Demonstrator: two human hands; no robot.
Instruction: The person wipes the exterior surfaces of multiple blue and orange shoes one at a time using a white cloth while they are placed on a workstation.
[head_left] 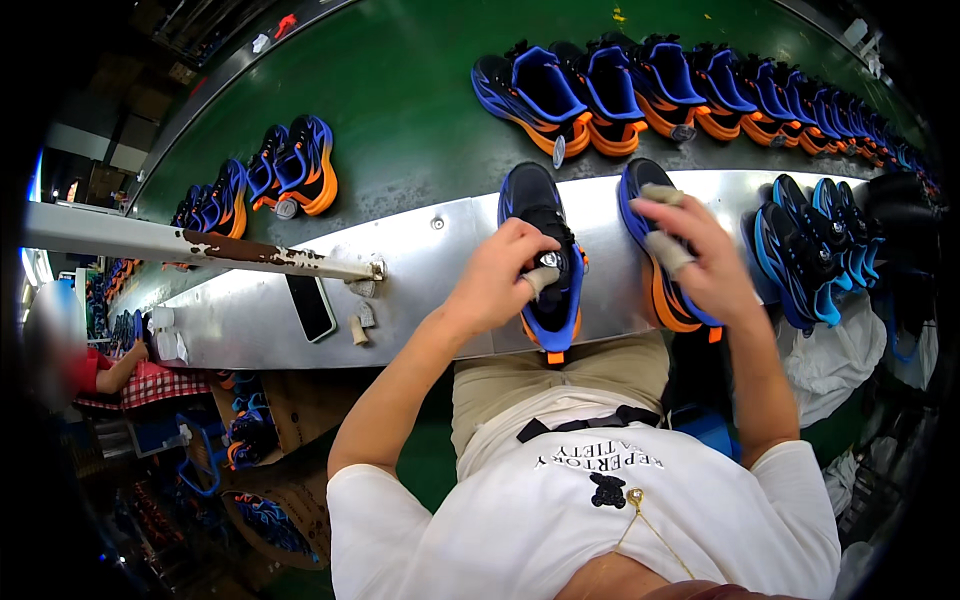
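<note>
Two blue, black and orange sports shoes lie side by side on a silver metal ledge (420, 250) in front of me. My left hand (498, 280) rests on the left shoe (538, 205), its fingers closed around the round dial on the tongue. My right hand (695, 255), with tape on two fingers, presses down on the right shoe (640, 185) and covers its middle. The toes of both shoes point away from me.
A green conveyor belt (400, 110) runs behind the ledge, carrying a long row of matching shoes (690, 85) at the right and two small groups (295, 165) at the left. A dark phone (311, 306) lies on the ledge. More shoes (815, 245) are stacked right. Another person's arm (115, 372) shows at far left.
</note>
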